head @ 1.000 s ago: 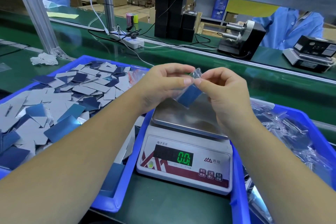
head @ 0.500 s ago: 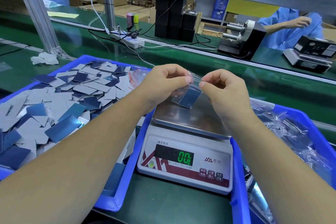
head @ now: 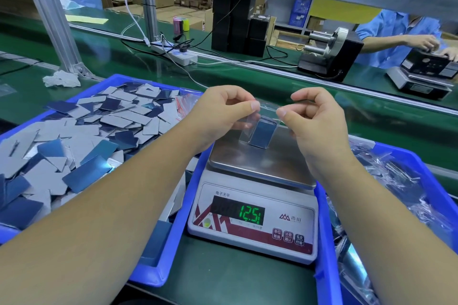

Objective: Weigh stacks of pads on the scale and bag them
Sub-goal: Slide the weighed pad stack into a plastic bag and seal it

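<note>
Over the scale [head: 252,208], both hands pinch the top edge of a clear bag [head: 250,122] holding a stack of pads [head: 260,134]: the left hand [head: 223,112] grips one end between thumb and forefinger, the right hand [head: 314,116] the other. The bag's bottom seems to rest on the steel pan, and the display reads 12.5. To seal it well, I would press the strip evenly from end to end and keep the pads squared below the seal. The bag is thin, glossy film; the pads are small flat rectangles, blue and shiny on one face. Loose pads, grey or blue, fill the left bin [head: 158,265].
</note>
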A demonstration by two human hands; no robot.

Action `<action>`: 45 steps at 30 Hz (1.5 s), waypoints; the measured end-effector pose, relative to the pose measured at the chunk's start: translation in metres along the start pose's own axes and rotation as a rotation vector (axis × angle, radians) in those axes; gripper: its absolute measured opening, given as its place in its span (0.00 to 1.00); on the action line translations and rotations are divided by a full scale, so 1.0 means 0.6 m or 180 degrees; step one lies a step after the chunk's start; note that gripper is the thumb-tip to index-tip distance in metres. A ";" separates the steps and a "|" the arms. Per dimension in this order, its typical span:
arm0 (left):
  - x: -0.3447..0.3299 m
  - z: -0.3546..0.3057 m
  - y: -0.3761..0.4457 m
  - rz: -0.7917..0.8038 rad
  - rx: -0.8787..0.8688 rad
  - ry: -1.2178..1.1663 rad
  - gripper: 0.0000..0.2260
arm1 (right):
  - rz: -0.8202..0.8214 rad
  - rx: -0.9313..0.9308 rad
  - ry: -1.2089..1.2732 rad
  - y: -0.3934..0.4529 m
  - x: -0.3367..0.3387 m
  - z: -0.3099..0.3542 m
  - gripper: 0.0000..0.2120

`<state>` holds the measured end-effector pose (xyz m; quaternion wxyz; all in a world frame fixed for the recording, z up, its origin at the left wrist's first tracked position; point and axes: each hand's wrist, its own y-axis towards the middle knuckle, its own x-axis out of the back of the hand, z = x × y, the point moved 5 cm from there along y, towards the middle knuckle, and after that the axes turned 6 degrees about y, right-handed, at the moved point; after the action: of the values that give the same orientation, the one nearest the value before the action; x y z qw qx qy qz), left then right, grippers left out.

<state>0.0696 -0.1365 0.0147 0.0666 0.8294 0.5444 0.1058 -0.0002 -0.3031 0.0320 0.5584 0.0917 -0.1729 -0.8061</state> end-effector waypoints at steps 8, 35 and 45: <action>0.001 0.005 0.004 0.0045 -0.0012 0.0169 0.08 | 0.0202 -0.0292 0.0273 0.002 -0.003 -0.009 0.12; -0.009 -0.002 0.001 0.0064 -0.0446 0.0572 0.03 | 0.0525 0.0035 0.0357 -0.005 -0.024 -0.010 0.10; -0.015 -0.004 -0.004 0.0137 -0.0484 0.0565 0.01 | 0.0543 0.0106 0.0453 -0.010 -0.031 -0.001 0.09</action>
<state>0.0633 -0.1438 0.0157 0.0785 0.8209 0.5206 0.2212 0.0017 -0.2844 0.0284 0.6343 0.1430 -0.1534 -0.7441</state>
